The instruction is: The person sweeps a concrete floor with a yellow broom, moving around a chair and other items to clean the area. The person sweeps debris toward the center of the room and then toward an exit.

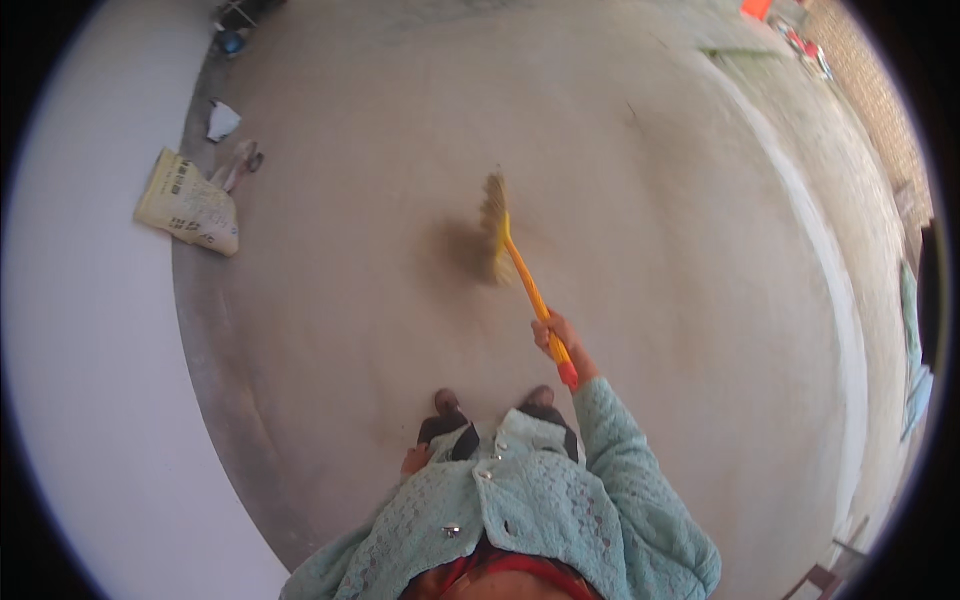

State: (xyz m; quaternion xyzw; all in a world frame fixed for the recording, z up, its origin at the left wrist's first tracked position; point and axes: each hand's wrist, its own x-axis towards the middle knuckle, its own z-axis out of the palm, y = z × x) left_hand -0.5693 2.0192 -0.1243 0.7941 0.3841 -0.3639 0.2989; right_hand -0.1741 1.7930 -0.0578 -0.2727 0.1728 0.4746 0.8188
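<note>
My right hand (556, 332) is wrapped round the orange handle of a broom (528, 275), near the handle's red end cap. The broom's yellow-brown bristle head (495, 228) points away from me, and a dark shadow lies on the floor to its left. I cannot tell whether the bristles touch the floor. My left hand (416, 459) hangs low beside my leg, partly covered by my pale green jacket. Its fingers are too hidden to make out.
A pale concrete floor (360, 330) spreads around my feet. Along the white wall (90, 330) lie a printed yellowish sack (190, 203), a white piece (223, 121) and a blue object (231, 43). A pale strip (835, 290) curves along the right, with a brick wall (875, 100) beyond.
</note>
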